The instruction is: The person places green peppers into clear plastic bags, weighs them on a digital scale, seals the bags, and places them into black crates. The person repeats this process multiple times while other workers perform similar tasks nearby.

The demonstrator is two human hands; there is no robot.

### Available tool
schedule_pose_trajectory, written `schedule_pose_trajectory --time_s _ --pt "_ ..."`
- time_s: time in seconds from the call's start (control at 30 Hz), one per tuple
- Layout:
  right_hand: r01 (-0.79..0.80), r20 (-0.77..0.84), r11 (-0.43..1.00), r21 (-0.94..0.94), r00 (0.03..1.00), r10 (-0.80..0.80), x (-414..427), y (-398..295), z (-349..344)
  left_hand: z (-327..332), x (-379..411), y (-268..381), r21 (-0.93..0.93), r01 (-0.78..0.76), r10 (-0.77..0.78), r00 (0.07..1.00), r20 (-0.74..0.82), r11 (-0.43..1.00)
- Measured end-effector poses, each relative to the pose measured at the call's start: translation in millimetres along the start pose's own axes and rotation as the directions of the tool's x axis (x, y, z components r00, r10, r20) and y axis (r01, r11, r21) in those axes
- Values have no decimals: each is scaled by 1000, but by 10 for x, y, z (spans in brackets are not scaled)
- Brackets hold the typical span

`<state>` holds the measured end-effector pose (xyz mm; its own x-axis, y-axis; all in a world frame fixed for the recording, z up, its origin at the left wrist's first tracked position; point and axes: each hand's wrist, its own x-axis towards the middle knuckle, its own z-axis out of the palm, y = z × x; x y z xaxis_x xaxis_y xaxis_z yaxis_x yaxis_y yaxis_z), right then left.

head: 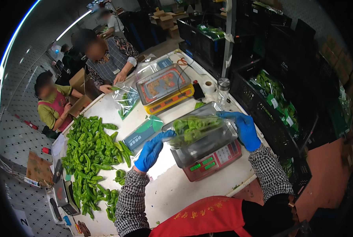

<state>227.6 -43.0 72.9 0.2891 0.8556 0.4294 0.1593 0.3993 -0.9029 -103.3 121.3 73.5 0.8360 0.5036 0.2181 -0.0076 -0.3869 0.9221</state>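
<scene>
Both hands wear blue gloves. Between them, above the metal tray (188, 152) of a red digital scale (212, 164), a clear plastic bag of green peppers (191, 129) is stretched out. My left hand (152, 151) grips the bag's left end, and my right hand (244, 127) pinches its right end. A large heap of loose green peppers (90, 148) lies on the white table (170, 189), left of my left hand. A stack of printed plastic bags (144, 133) lies between that heap and the scale.
A yellow scale (169, 99) with a tray stands beyond. Right of it are a tape roll (208, 87) and a glass jar (223, 90). Black crates (250, 100) with bagged peppers line the right side. Two people (109, 59) (53, 100) work across the table; another is farther back.
</scene>
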Motion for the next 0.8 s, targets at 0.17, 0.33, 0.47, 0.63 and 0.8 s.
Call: schedule_pose_trajectory --time_s 0.17,0.33,0.47,0.63,0.8 --pt "-106 -105 981 164 987 125 878 76 70 -330 857 -93 -237 58 -122 956 -266 970" --pt "-81 -225 974 212 966 129 1530 235 175 -557 1362 -150 -339 -81 -111 853 -510 937" --pt "1 -323 989 147 945 47 1725 347 131 -502 1553 -55 -312 -203 -51 761 -647 928" --pt "-98 -385 980 174 909 159 1030 469 115 -92 1135 -194 -341 -138 -161 681 -715 930" --pt "-373 -348 922 102 855 385 -280 355 379 513 30 -542 -385 119 -370 626 -686 915"
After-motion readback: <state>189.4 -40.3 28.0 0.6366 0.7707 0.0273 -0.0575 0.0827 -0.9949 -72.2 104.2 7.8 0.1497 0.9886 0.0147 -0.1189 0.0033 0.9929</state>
